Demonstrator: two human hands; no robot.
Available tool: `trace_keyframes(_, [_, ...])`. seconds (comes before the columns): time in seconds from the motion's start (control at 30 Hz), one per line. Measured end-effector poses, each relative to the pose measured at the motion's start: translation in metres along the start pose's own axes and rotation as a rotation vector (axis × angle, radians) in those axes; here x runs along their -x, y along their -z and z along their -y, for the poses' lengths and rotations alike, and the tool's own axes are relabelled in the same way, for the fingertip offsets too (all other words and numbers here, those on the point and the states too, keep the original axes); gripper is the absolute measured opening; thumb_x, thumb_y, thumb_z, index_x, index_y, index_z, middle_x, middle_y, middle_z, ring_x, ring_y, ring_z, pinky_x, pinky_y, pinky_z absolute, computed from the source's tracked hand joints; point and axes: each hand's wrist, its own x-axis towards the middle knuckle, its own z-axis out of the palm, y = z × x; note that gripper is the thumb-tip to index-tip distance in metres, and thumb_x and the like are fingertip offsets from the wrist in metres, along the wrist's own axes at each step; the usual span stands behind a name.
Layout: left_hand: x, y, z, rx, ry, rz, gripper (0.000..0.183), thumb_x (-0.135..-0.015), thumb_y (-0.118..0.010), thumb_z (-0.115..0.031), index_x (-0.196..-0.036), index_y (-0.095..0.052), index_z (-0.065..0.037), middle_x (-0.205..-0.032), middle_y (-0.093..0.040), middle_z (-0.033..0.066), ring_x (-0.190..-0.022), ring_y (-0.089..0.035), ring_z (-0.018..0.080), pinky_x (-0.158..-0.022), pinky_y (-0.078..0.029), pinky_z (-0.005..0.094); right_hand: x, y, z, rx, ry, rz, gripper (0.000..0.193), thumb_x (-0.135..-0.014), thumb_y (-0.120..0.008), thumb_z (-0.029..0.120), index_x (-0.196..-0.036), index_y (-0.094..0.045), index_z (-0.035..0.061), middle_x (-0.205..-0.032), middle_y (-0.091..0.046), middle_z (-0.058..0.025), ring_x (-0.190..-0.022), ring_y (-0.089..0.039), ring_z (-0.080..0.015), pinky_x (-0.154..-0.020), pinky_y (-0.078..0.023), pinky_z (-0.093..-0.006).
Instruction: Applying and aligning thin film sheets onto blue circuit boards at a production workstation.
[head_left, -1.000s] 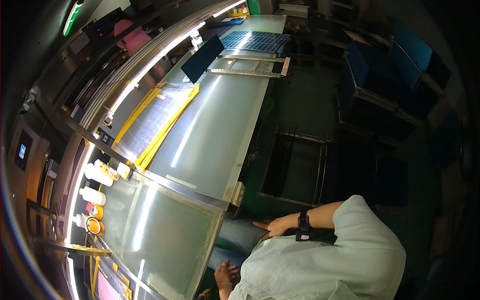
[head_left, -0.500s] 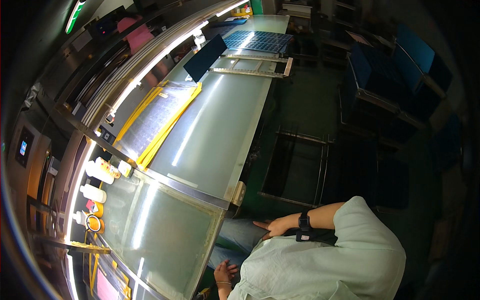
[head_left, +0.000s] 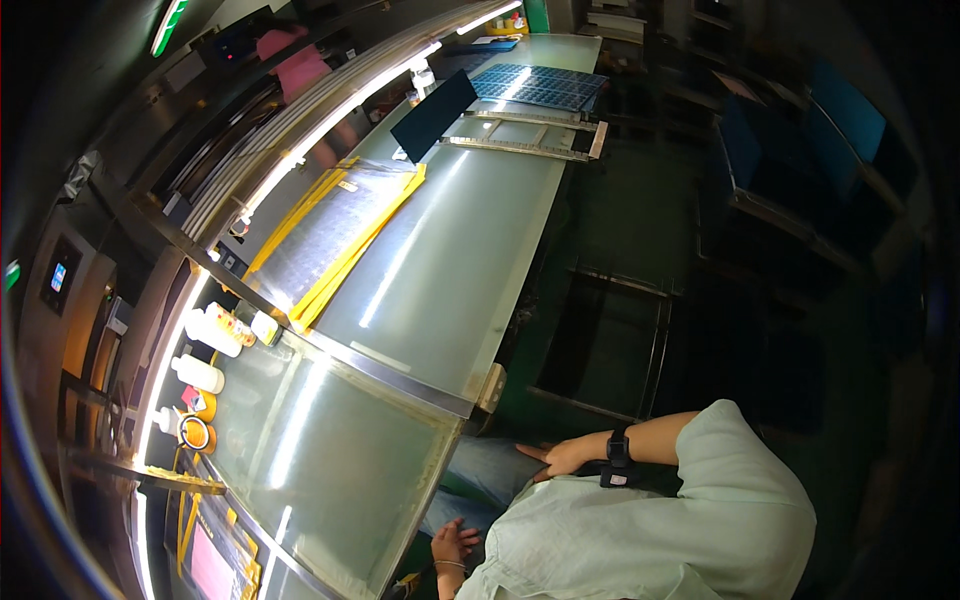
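My right hand (head_left: 566, 458) lies on my thigh in blue jeans (head_left: 490, 465), fingers stretched out and holding nothing. A black band sits on that wrist. My left hand (head_left: 453, 543) rests lower, close to my lap, palm partly turned up with its fingers loosely bent and apart, and nothing shows in it. Beside my legs stands the worktable, its nearest pane a glass top (head_left: 340, 470) in a metal frame. Neither hand touches the table.
White bottles (head_left: 199, 373) and an orange tape roll (head_left: 196, 433) line the table's left edge. Yellow-edged sheets (head_left: 345, 235), a dark panel (head_left: 435, 115), a metal frame (head_left: 530, 150) and a blue grid panel (head_left: 540, 86) lie farther along. Racks with blue boards (head_left: 845, 110) stand right. A person in pink (head_left: 292, 62) is behind.
The whole view has shifted slightly, so the table and racks appear a little farther right. Both hands stay in the same resting pose.
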Motion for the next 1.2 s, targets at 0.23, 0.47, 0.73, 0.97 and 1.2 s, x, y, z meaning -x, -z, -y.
trace_keyframes(0.23, [0.003,-0.003,-0.002,-0.019,0.006,-0.010,0.032,-0.092,-0.047,-0.031,-0.104,-0.056,-0.003,-0.079,-0.067,0.0150,-0.055,-0.064,0.0204,-0.040,-0.042,0.0243,0.010,0.007,0.010,-0.021,0.033,-0.018,0.088,-0.085,-0.043,0.057,-0.143,0.009,0.0155,-0.141,-0.018,-0.0318,-0.130,-0.025,-0.0428,-0.107,-0.024,-0.0423])
trace_keyframes(0.47, [0.003,-0.005,-0.004,-0.001,0.003,-0.008,0.031,-0.091,-0.049,-0.029,-0.104,-0.057,-0.002,-0.079,-0.068,0.0147,-0.055,-0.064,0.0199,-0.041,-0.043,0.0242,0.006,0.005,0.004,0.026,0.008,0.002,0.087,-0.086,-0.042,0.056,-0.142,0.012,0.0163,-0.142,-0.015,-0.0305,-0.131,-0.025,-0.0407,-0.106,-0.025,-0.0404])
trace_keyframes(0.73, [0.007,-0.006,-0.004,0.007,-0.004,-0.004,0.032,-0.091,-0.049,-0.029,-0.105,-0.057,-0.002,-0.079,-0.068,0.0143,-0.055,-0.064,0.0196,-0.042,-0.043,0.0242,0.003,0.000,0.000,-0.015,0.013,-0.023,0.088,-0.085,-0.043,0.057,-0.143,0.008,0.0145,-0.140,-0.019,-0.0321,-0.130,-0.025,-0.0415,-0.106,-0.025,-0.0413])
trace_keyframes(0.97, [0.008,-0.006,-0.005,-0.004,0.004,-0.012,0.032,-0.092,-0.048,-0.029,-0.107,-0.056,-0.001,-0.080,-0.068,0.0140,-0.055,-0.064,0.0195,-0.042,-0.042,0.0240,0.000,-0.001,-0.004,-0.005,0.070,-0.048,0.090,-0.084,-0.044,0.058,-0.143,0.009,0.0151,-0.140,-0.019,-0.0318,-0.131,-0.025,-0.0406,-0.106,-0.024,-0.0410])
trace_keyframes(1.2, [0.009,-0.007,-0.006,-0.035,-0.001,-0.014,0.031,-0.092,-0.048,-0.029,-0.105,-0.057,-0.002,-0.079,-0.068,0.0133,-0.055,-0.064,0.0188,-0.041,-0.042,0.0236,0.004,0.000,0.000,-0.019,0.010,-0.032,0.088,-0.084,-0.043,0.059,-0.143,0.008,0.0184,-0.141,-0.019,-0.0315,-0.131,-0.025,-0.0406,-0.107,-0.024,-0.0411])
